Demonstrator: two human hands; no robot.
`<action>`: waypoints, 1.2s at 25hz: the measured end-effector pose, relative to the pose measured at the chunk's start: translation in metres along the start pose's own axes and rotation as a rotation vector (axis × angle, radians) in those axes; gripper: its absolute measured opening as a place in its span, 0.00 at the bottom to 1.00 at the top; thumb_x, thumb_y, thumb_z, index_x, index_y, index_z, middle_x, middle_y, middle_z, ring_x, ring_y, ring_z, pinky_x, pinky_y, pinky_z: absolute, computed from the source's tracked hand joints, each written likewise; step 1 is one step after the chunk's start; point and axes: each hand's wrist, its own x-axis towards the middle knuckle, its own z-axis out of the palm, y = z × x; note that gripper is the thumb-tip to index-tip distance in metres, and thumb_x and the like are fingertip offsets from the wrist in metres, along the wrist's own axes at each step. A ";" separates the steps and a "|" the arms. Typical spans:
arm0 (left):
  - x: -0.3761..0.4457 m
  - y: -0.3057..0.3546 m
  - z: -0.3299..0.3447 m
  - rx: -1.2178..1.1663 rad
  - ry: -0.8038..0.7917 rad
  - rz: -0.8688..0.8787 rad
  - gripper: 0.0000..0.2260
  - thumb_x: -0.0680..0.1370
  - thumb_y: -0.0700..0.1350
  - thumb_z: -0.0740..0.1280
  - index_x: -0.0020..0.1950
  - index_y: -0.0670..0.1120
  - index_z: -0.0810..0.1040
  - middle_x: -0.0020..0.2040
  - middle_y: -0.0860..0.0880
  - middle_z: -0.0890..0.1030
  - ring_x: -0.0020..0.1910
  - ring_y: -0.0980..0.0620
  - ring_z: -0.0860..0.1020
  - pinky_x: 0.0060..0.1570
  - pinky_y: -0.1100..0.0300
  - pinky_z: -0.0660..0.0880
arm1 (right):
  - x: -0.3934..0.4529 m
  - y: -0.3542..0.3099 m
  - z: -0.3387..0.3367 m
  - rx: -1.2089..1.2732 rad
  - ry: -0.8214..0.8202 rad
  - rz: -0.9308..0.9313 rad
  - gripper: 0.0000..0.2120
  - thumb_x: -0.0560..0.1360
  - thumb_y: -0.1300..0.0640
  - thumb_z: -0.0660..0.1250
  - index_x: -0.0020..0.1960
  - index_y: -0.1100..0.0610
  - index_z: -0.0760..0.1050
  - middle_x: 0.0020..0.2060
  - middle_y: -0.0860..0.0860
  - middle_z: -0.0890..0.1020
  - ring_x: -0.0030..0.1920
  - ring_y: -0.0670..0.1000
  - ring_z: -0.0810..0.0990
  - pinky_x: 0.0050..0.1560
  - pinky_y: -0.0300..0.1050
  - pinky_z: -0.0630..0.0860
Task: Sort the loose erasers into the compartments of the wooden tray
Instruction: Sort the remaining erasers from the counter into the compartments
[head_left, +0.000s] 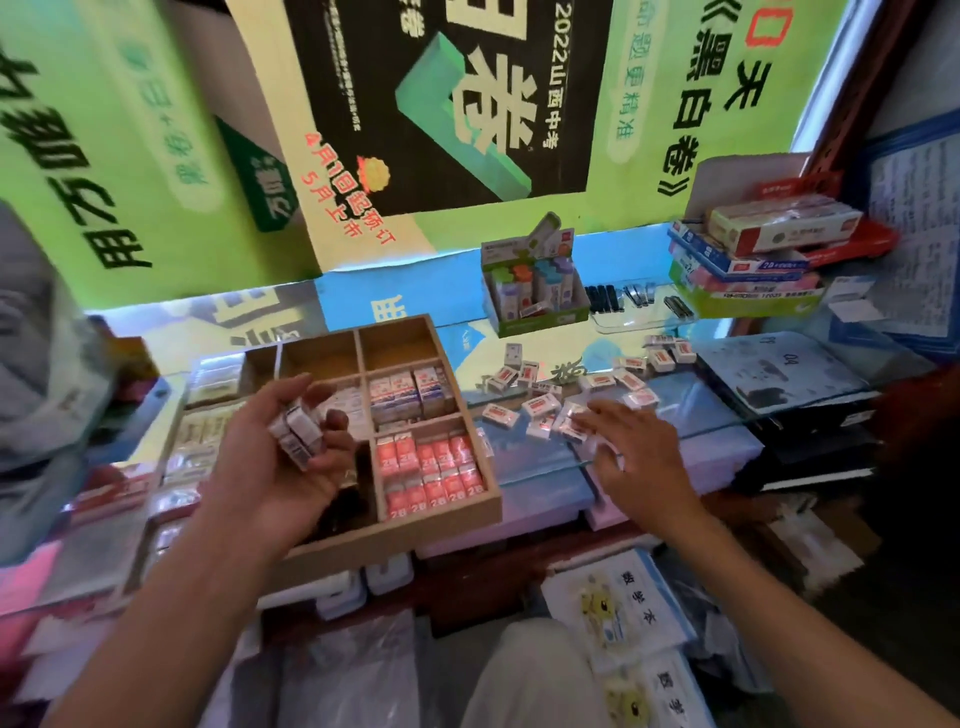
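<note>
A few erasers (297, 428) are held in the curled fingers of the left hand (280, 457) above the wooden tray (395, 525), while loose erasers (540, 402) on the desk (701, 405) are touched by the spread right hand (631, 457)

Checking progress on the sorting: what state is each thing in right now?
Wooden tray: partly filled; two far compartments bare.
Pink erasers: packed in the near right compartment.
Loose erasers: scattered on the glass counter.
Left hand: holds several erasers over the tray.
Right hand: open, fingers reaching onto the loose erasers.
</note>
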 end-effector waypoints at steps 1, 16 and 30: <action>-0.008 0.012 -0.016 0.015 -0.001 0.042 0.17 0.52 0.45 0.80 0.34 0.47 0.78 0.34 0.49 0.72 0.27 0.56 0.69 0.17 0.69 0.63 | 0.008 -0.005 0.000 -0.065 -0.041 -0.007 0.20 0.73 0.49 0.56 0.59 0.51 0.81 0.59 0.52 0.82 0.57 0.58 0.80 0.57 0.55 0.76; -0.067 0.062 -0.123 0.082 0.429 0.340 0.09 0.76 0.49 0.72 0.44 0.45 0.77 0.35 0.49 0.77 0.31 0.56 0.76 0.29 0.65 0.77 | 0.031 -0.287 0.027 0.320 -0.358 -0.435 0.07 0.75 0.53 0.73 0.51 0.53 0.82 0.46 0.48 0.84 0.47 0.48 0.77 0.45 0.42 0.68; -0.101 0.048 -0.110 0.167 0.283 0.295 0.16 0.78 0.53 0.67 0.55 0.41 0.80 0.47 0.42 0.86 0.47 0.45 0.85 0.47 0.53 0.83 | 0.016 -0.359 0.041 0.717 -0.471 -0.248 0.13 0.75 0.54 0.73 0.58 0.50 0.79 0.41 0.44 0.82 0.38 0.42 0.82 0.39 0.36 0.79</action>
